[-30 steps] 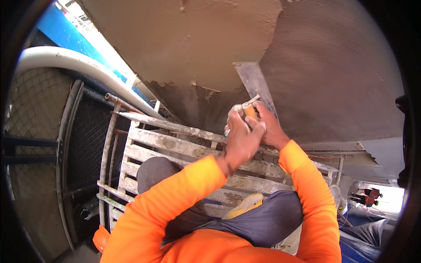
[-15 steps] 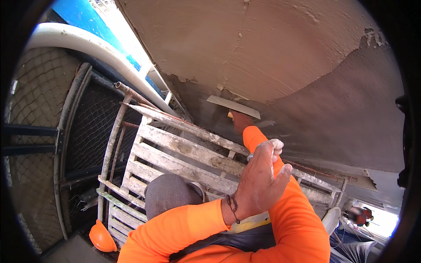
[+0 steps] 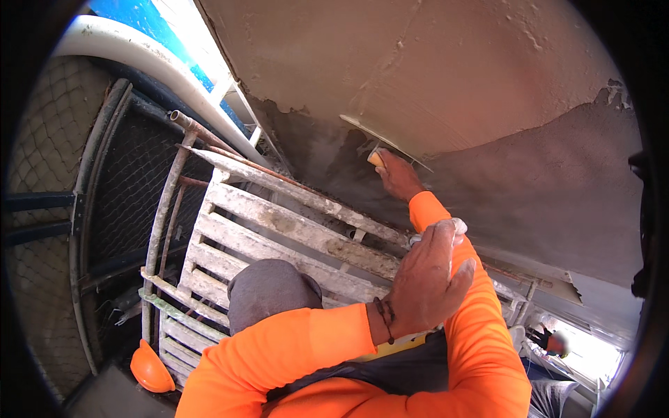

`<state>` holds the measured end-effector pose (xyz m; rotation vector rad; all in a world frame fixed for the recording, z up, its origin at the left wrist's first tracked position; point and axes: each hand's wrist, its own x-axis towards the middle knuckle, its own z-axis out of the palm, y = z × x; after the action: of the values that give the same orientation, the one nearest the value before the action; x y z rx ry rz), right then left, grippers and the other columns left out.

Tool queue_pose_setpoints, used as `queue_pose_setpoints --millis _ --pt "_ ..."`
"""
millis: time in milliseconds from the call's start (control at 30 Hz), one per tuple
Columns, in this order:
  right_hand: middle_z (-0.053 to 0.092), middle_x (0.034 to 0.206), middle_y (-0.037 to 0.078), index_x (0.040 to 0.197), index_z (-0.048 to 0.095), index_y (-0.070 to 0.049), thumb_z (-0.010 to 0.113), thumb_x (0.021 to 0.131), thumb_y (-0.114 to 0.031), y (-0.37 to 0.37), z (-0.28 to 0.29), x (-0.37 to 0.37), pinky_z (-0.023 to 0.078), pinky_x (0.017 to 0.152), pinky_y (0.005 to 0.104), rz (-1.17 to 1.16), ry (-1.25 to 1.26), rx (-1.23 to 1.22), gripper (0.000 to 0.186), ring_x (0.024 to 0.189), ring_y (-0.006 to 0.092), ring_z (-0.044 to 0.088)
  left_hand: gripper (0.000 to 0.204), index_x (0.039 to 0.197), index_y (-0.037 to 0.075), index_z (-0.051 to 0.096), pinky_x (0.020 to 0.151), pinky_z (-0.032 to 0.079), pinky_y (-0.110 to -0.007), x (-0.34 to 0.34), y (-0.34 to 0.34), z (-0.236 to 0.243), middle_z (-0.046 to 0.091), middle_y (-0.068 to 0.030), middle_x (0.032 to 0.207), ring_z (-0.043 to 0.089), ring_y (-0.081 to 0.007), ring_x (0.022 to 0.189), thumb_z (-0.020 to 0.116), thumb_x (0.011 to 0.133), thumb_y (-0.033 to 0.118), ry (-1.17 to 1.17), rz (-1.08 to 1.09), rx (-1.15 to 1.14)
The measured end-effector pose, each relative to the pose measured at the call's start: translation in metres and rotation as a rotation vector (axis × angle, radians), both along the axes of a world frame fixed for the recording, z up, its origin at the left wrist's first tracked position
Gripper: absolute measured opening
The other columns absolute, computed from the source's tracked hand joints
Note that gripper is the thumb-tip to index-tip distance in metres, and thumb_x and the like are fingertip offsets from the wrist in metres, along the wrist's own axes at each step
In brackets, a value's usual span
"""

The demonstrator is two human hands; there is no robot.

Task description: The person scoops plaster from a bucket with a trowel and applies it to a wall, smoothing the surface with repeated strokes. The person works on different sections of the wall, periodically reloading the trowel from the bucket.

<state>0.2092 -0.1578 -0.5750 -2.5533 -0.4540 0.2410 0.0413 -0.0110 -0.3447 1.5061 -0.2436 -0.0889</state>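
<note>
My right hand (image 3: 401, 174) grips the pale yellowish handle of a plastering trowel (image 3: 373, 132). The thin blade appears nearly edge-on against the wall (image 3: 502, 188), along the border between lighter plaster above and a darker, wet-looking band below. Just left of the blade is a dark patch. My left hand (image 3: 432, 279) lies across my right forearm in its orange sleeve, thumb held apart. Whitish residue coats its fingertips, and their undersides are hidden. A dark cord bracelet circles the left wrist.
Below the wall lies a whitish slatted platform (image 3: 300, 226) with a rusty pipe frame (image 3: 167, 202). A rounded grey cloth-covered shape (image 3: 272, 292) is beside my left sleeve. An orange hard hat (image 3: 151, 367) sits lower left, near mesh fencing (image 3: 132, 188). A person (image 3: 557, 343) appears far right.
My right hand has moved the trowel slightly up and right along the wall. Its blade has turned from showing its face to nearly edge-on. The left hand stays against the right forearm.
</note>
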Motion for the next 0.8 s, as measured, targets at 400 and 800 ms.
queue_pose_setpoints --millis 400,800 --pt "0.066 0.126 0.028 0.139 0.055 0.0 0.066 0.1 -0.016 0.005 0.153 -0.009 0.051 0.1 0.0509 0.032 -0.131 0.137 0.043 0.118 0.049 0.063 0.035 0.122 -0.003 0.061 0.092 0.054 -0.043 0.012 -0.001 0.009 0.068 -0.0192 0.112 0.068 -0.0358 0.104 0.071 0.089 0.0 -0.338 0.187 0.011" --pt "0.065 0.129 0.03 0.136 0.055 0.005 0.066 0.101 -0.016 -0.019 0.363 -0.021 0.052 0.104 0.0483 0.135 -0.539 0.109 0.042 0.119 0.049 0.063 0.017 0.112 0.0 0.065 0.077 0.053 -0.032 0.001 0.001 0.016 0.068 -0.0068 0.09 0.062 -0.0143 0.078 0.069 0.096 0.005 -0.249 0.162 0.031"
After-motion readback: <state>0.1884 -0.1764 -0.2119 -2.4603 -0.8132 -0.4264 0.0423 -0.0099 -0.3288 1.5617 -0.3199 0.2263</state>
